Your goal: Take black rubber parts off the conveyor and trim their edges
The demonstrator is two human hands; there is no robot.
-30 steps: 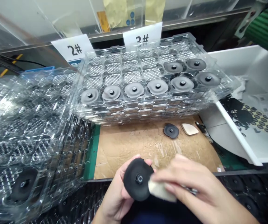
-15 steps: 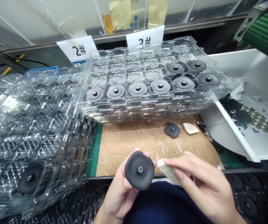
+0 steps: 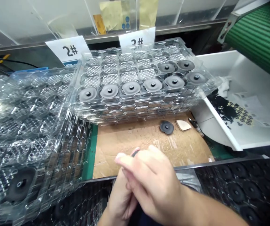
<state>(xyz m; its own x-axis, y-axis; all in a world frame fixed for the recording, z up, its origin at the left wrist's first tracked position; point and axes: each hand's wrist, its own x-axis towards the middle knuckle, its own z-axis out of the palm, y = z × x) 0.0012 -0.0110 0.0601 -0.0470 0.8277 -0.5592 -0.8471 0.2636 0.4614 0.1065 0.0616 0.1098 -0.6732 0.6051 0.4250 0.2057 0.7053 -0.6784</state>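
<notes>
My left hand is low at the front, curled round a black round disc of which only a sliver of the rim shows. My right hand lies over it with the fingers pressed together across the disc; what it holds is hidden. Beyond the hands lies a brown cardboard sheet with a loose black disc and a pale wedge-shaped pad. Behind that a stack of clear trays carries several grey discs in its front rows.
More clear trays are piled at the left, one holding a black disc. A white bin with a sheet of small black rings sits at the right. Labels 2# and 3# stand behind. Dark trays of discs lie front right.
My right hand has swung left over the black disc and now covers it and the pale pad it held. The view has shifted slightly.
</notes>
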